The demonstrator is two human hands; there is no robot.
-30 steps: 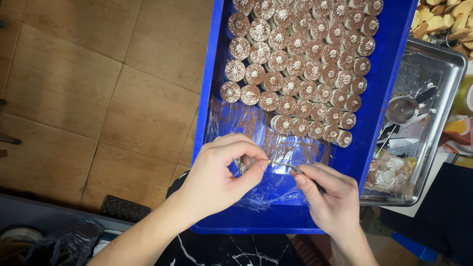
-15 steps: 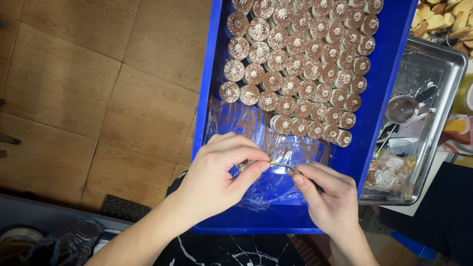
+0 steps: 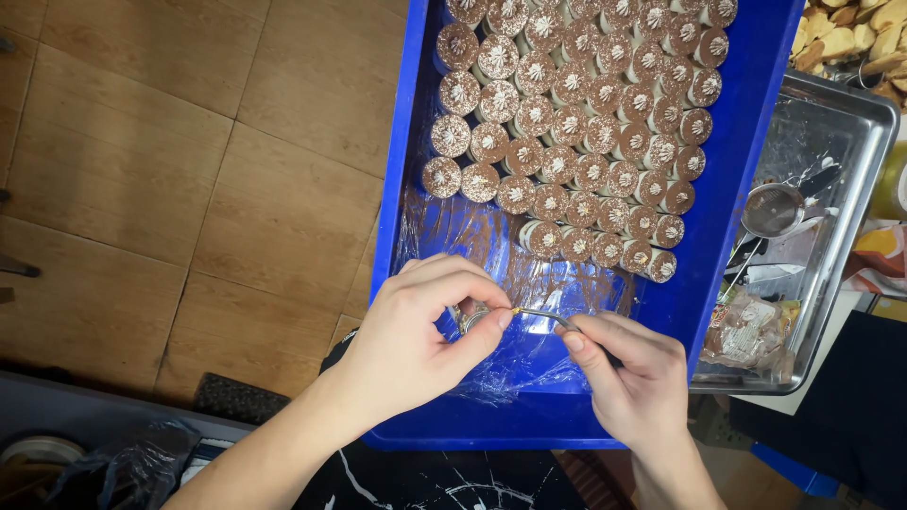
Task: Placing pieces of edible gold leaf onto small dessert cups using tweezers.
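My left hand (image 3: 420, 326) curls around a small round cup (image 3: 470, 317) over the near end of a blue crate (image 3: 406, 170), and the cup is mostly hidden by my fingers. My right hand (image 3: 628, 378) pinches a thin metal tool (image 3: 540, 314) whose tip meets the cup at my left fingertips. Beyond my hands, several rows of small round desserts (image 3: 576, 132) with brown dusted tops and white centres fill the far part of the crate. Clear plastic film (image 3: 529, 359) lines the crate's near floor under my hands.
A steel tray (image 3: 841, 142) at the right holds a small sieve (image 3: 773, 210), utensils and a wrapped packet (image 3: 746, 331). Pale biscuits (image 3: 850, 28) lie at the top right. Brown floor tiles (image 3: 189, 170) lie to the left. A dark mat (image 3: 236, 397) lies below the crate's left corner.
Both hands stay almost still. The fingers shift slightly around the cup and tool.
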